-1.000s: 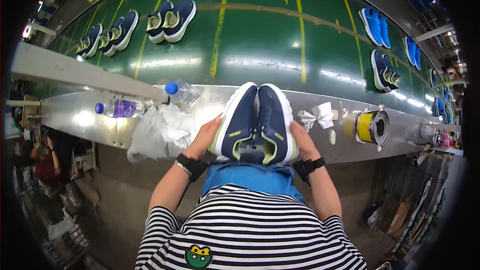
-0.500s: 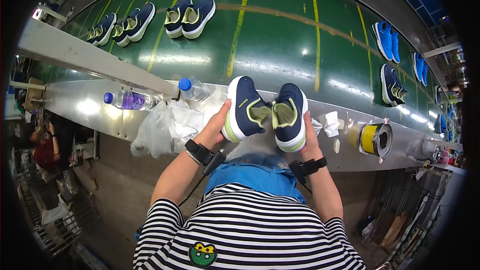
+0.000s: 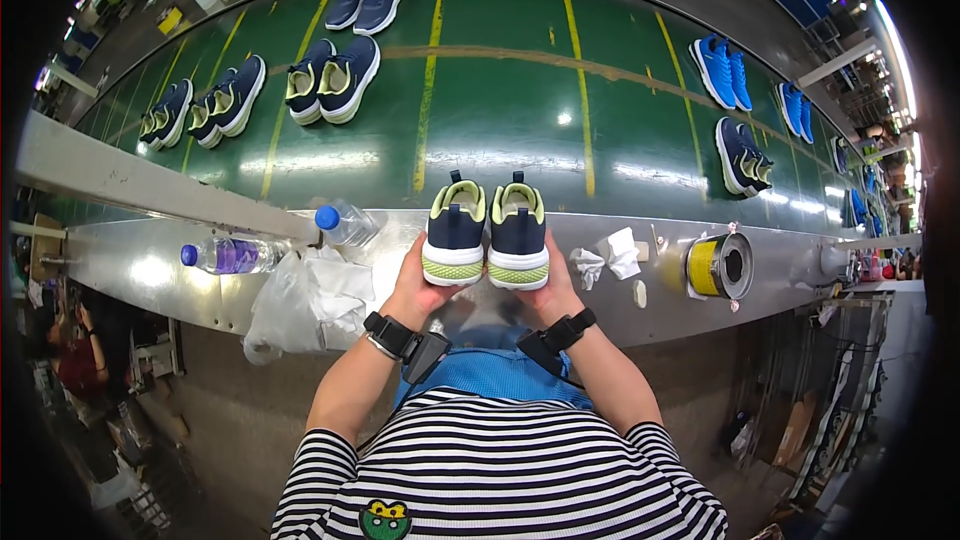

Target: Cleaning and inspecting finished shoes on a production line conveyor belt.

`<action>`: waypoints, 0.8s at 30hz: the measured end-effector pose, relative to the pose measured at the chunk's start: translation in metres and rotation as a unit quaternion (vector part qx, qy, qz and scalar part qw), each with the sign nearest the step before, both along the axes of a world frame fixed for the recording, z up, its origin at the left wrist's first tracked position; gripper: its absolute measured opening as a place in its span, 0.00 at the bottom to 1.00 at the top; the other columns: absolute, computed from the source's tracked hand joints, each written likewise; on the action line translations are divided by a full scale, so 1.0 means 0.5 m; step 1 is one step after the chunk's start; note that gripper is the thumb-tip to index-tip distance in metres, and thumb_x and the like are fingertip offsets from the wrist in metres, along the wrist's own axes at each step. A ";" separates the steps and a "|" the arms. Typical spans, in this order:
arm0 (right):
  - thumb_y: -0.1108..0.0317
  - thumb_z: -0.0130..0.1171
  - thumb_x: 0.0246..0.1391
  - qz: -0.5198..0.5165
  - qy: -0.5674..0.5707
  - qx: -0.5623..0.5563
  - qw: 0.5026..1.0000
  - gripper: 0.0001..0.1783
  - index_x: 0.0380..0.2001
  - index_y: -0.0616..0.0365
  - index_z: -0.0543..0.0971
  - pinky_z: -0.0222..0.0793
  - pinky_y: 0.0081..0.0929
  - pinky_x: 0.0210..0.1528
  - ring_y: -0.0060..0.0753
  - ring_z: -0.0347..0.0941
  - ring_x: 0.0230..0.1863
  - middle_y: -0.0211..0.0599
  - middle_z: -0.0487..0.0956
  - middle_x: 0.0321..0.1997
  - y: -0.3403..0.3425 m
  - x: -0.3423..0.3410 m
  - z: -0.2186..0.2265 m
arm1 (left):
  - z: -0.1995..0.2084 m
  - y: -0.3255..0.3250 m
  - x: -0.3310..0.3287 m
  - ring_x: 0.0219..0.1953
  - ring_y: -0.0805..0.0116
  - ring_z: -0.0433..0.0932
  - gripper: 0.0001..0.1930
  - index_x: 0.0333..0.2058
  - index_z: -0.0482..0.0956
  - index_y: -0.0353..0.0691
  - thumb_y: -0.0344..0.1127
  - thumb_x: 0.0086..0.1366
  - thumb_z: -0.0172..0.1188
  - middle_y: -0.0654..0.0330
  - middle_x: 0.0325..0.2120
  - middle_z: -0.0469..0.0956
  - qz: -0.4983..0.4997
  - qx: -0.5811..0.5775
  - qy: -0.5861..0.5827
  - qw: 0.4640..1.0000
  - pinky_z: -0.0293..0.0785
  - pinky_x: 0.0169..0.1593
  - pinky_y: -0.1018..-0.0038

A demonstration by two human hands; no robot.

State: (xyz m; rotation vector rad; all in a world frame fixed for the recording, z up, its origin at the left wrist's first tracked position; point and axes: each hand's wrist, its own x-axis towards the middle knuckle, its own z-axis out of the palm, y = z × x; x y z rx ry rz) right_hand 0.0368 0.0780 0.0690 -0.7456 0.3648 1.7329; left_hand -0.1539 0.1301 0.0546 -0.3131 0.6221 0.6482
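Note:
Two navy sneakers with white and lime soles are held side by side above the steel ledge, heels toward me. My left hand (image 3: 417,285) is closed round the left sneaker (image 3: 455,230) from its outer side and below. Gripped the same way from the right, the right sneaker (image 3: 518,232) sits in my right hand (image 3: 553,290). A narrow gap parts the two shoes. Most of my fingers are hidden under the soles. Both heel collars show their lime lining, with dark pull tabs standing up.
Beyond the steel ledge (image 3: 400,230) runs a green conveyor belt (image 3: 500,120) carrying navy pairs and blue sneakers (image 3: 713,70). Left on the ledge are bottles (image 3: 345,224) and a plastic bag (image 3: 275,305) under a metal beam (image 3: 150,180). A yellow-labelled can (image 3: 718,266) and crumpled paper (image 3: 620,252) lie right.
The sneakers have turned from toes tilted inward and sides showing to upright with heels facing me, and now stand nearly parallel. At the far left, another person's hand now shows at a navy pair.

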 end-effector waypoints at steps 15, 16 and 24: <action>0.50 0.42 0.58 -0.075 0.263 -0.013 0.962 0.30 0.53 0.64 0.66 0.63 0.52 0.54 0.59 0.65 0.53 0.59 0.66 0.53 -0.040 0.046 -0.001 | -0.136 -0.088 -0.109 0.50 0.57 0.71 0.21 0.53 0.64 0.32 0.40 0.68 0.41 0.49 0.49 0.71 -0.108 0.153 0.237 0.953 0.64 0.57 0.64; 0.50 0.42 0.58 -0.061 0.235 0.007 0.970 0.29 0.53 0.63 0.66 0.63 0.52 0.55 0.58 0.65 0.52 0.58 0.67 0.52 -0.048 0.057 -0.008 | -0.120 -0.091 -0.104 0.50 0.56 0.70 0.20 0.53 0.64 0.30 0.37 0.66 0.43 0.48 0.49 0.70 -0.157 0.271 0.413 0.855 0.63 0.56 0.65; 0.56 0.41 0.62 0.132 0.034 0.022 0.990 0.21 0.51 0.60 0.68 0.75 0.35 0.45 0.36 0.77 0.41 0.43 0.76 0.45 -0.121 0.074 0.059 | 0.276 0.009 0.079 0.58 0.52 0.61 0.46 0.57 0.60 0.39 0.38 0.37 0.73 0.50 0.54 0.63 -0.253 0.859 0.309 0.322 0.57 0.59 0.64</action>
